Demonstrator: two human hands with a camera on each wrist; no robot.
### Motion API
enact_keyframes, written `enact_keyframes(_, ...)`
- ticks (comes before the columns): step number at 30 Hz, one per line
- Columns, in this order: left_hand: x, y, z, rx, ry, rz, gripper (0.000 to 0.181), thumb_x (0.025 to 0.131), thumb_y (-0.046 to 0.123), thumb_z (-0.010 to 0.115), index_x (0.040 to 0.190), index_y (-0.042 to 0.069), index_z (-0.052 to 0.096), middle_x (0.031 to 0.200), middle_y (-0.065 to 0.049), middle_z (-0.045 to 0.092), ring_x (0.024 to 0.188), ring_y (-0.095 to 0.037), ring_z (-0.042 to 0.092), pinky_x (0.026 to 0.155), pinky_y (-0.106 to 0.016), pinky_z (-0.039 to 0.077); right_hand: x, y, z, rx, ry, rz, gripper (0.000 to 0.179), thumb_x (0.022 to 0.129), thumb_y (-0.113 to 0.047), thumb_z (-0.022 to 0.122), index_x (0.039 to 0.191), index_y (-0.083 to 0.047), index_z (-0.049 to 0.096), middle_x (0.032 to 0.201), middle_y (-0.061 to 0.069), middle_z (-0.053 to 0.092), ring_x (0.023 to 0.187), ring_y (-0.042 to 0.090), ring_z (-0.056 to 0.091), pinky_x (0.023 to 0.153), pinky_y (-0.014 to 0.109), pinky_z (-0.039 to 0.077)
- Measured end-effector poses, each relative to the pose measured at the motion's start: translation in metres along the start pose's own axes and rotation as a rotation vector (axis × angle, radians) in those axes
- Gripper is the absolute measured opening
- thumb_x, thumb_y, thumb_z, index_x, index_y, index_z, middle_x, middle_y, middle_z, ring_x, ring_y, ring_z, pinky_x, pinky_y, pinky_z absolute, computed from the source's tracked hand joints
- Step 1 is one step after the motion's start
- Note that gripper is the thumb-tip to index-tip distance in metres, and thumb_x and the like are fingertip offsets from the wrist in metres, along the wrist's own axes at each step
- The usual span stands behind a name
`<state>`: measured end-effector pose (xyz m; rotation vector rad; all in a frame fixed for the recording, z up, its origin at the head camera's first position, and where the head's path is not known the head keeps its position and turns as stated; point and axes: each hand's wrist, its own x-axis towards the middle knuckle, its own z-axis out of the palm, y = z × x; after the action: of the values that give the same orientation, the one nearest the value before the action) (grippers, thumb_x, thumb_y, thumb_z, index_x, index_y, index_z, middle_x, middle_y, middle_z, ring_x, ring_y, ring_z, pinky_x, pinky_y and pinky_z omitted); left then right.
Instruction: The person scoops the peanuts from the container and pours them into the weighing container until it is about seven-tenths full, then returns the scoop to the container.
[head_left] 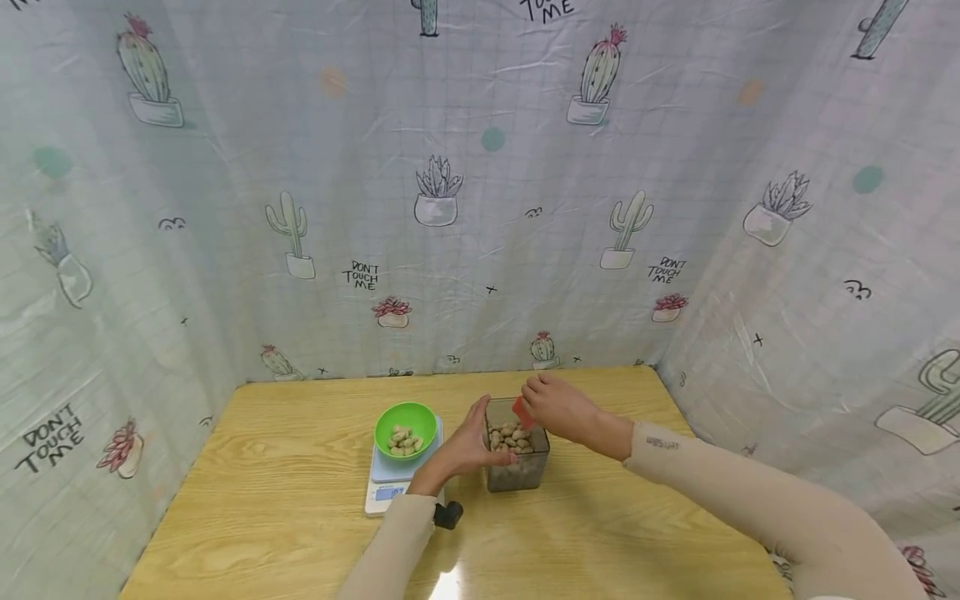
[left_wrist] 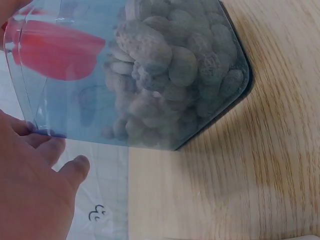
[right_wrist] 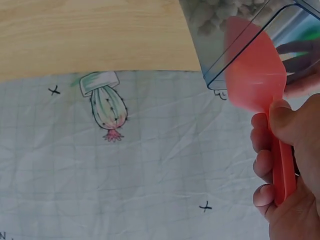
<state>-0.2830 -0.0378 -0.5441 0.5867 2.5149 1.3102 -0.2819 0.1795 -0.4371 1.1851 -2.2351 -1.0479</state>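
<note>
A clear, dark-tinted square container (head_left: 517,477) partly filled with unshelled peanuts (head_left: 507,437) stands on the table. My left hand (head_left: 462,443) holds it by the left side, thumb across the near side and fingers towards the back. In the left wrist view, fingertips (left_wrist: 56,146) touch its rim. With curled fingers, my right hand (right_wrist: 295,145) grips the handle of a red scoop (right_wrist: 255,70). The scoop's blade dips inside the container's rim, above the peanuts. From the head view, the right hand (head_left: 558,407) partly covers the scoop.
Left of the container, a green bowl (head_left: 408,412) with several peanuts sits on a white kitchen scale (head_left: 375,503) whose display shows digits. Beneath everything is a wood-grain table (head_left: 292,483). A cactus-print curtain (head_left: 495,250) encloses the back and sides.
</note>
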Motion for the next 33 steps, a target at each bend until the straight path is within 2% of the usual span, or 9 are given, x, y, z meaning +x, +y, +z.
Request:
enact_keyframes(5, 0.000, 0.003, 0.001, 0.000, -0.016, -0.002, 0.119, 0.076, 0.053, 0.080, 0.160, 0.022, 0.001, 0.167, -0.012, 0.003, 0.148, -0.039, 0.025, 0.112, -0.055, 0.037, 0.007, -0.007, 0.010, -0.066, -0.074, -0.086, 0.039, 0.089, -0.037, 0.072, 0.124, -0.019, 0.067, 0.124, -0.005, 0.065, 0.115, 0.014, 0.058, 0.101, 0.031, 0.045)
enact_keyframes(9, 0.001, 0.004, 0.002, 0.014, -0.002, 0.014, 0.119, 0.074, 0.053, 0.081, 0.160, 0.021, 0.004, 0.166, -0.013, 0.007, 0.148, -0.038, 0.026, 0.112, -0.054, 0.036, 0.013, -0.011, 0.025, -0.069, -0.095, -0.116, 0.037, 0.091, -0.035, 0.069, 0.125, -0.022, 0.065, 0.125, -0.006, 0.064, 0.116, 0.013, 0.056, 0.103, 0.031, 0.044)
enact_keyframes(14, 0.003, 0.003, 0.002, 0.029, 0.029, 0.013, 0.122, 0.071, 0.058, 0.081, 0.160, 0.020, 0.006, 0.166, -0.012, 0.009, 0.147, -0.037, 0.030, 0.111, -0.054, 0.038, 0.015, -0.015, 0.043, 0.070, -0.087, -0.116, 0.033, 0.091, -0.028, 0.070, 0.123, -0.022, 0.066, 0.122, -0.006, 0.065, 0.113, 0.014, 0.058, 0.100, 0.033, 0.045)
enact_keyframes(18, 0.001, 0.003, 0.002, 0.013, 0.020, 0.010, 0.121, 0.073, 0.055, 0.081, 0.160, 0.021, 0.005, 0.166, -0.011, 0.008, 0.147, -0.036, 0.029, 0.111, -0.054, 0.038, 0.015, -0.018, 0.048, 0.185, -0.027, -0.133, 0.027, 0.087, -0.022, 0.074, 0.114, -0.020, 0.068, 0.113, -0.005, 0.067, 0.105, 0.013, 0.061, 0.093, 0.032, 0.048)
enact_keyframes(26, 0.000, -0.001, 0.002, 0.015, 0.034, 0.011, 0.119, 0.073, 0.053, 0.082, 0.159, 0.022, 0.005, 0.166, -0.011, 0.008, 0.146, -0.036, 0.030, 0.110, -0.053, 0.040, 0.017, -0.016, 0.056, 0.399, 0.081, -0.086, 0.013, 0.088, -0.020, 0.073, 0.100, -0.015, 0.072, 0.097, -0.002, 0.070, 0.089, 0.014, 0.063, 0.083, 0.032, 0.052)
enact_keyframes(31, 0.000, -0.002, 0.001, 0.015, 0.031, 0.006, 0.122, 0.071, 0.057, 0.081, 0.160, 0.023, 0.004, 0.166, -0.010, 0.008, 0.148, -0.035, 0.028, 0.111, -0.054, 0.038, 0.016, -0.009, 0.057, 0.522, 0.075, -0.045, 0.014, 0.088, -0.016, 0.072, 0.102, -0.013, 0.072, 0.093, 0.000, 0.068, 0.085, 0.015, 0.062, 0.081, 0.032, 0.053)
enact_keyframes(33, -0.001, -0.002, 0.000, 0.015, 0.034, 0.010, 0.123, 0.071, 0.058, 0.081, 0.160, 0.021, 0.005, 0.166, -0.011, 0.009, 0.148, -0.035, 0.028, 0.112, -0.054, 0.037, 0.018, -0.008, 0.054, 0.535, 0.065, -0.037, 0.017, 0.088, -0.013, 0.072, 0.105, -0.013, 0.072, 0.095, 0.000, 0.068, 0.087, 0.016, 0.063, 0.083, 0.032, 0.053)
